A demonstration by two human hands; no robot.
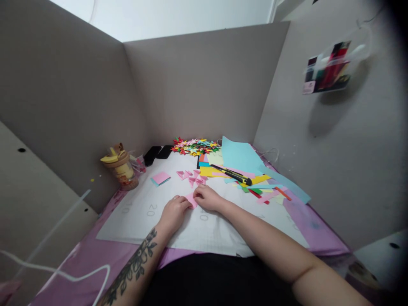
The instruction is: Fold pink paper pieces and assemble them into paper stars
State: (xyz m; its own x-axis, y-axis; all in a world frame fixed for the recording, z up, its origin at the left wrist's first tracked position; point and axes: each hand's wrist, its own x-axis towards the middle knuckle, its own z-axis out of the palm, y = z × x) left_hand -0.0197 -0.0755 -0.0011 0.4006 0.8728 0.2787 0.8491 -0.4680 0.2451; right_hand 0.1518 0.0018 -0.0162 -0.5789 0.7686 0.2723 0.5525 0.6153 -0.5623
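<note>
A small pink paper square (191,200) lies on the white sheet (127,216) between my hands. My left hand (176,209) grips its left edge with closed fingers. My right hand (206,197) pinches its upper right part, and the fingers cover some of the paper. Just beyond my hands sit several small folded pink paper pieces (191,176). Off to the left rests a short stack of pink and blue paper squares (161,177).
At the back is a pile of colourful paper stars (194,146). A yellow-black utility knife (234,174) lies on paper strips (264,191) at right, near light-blue sheets (240,155). A cup (123,170) and black phone-like objects (152,155) stand back left. Grey panels (204,85) enclose the table.
</note>
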